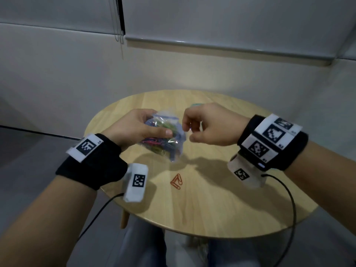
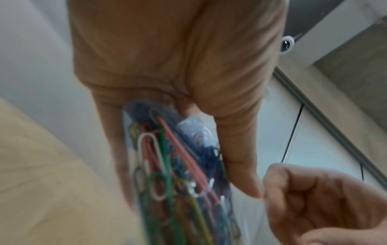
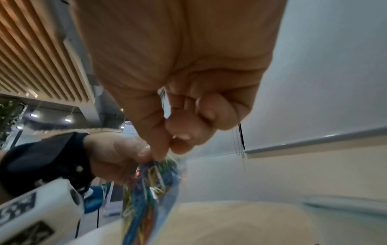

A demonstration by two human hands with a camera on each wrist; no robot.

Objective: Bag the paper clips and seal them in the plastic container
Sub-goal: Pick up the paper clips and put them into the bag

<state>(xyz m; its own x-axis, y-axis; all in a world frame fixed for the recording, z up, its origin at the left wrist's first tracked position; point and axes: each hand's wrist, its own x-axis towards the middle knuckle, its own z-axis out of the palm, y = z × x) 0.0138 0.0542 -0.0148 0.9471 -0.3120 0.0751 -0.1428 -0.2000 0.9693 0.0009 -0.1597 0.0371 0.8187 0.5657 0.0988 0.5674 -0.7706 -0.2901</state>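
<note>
A clear zip bag (image 1: 169,147) stuffed with coloured paper clips (image 2: 167,174) hangs above the round wooden table (image 1: 231,199). My left hand (image 1: 154,130) grips the bag near its top, thumb lying across the front. My right hand (image 1: 187,132) is curled just right of the bag, thumb and forefinger pinched together at its upper edge (image 3: 165,149). A tiny purple bit shows between those fingertips, seemingly a paper clip. Two or three orange paper clips (image 1: 176,181) lie loose on the table below the bag. A teal-edged object (image 1: 194,105), perhaps the container, is mostly hidden behind my right hand.
The table stands against a pale wall, its far edge just beyond my hands. Cables run from both wrist cameras over the near table edge. My knees are under the near rim.
</note>
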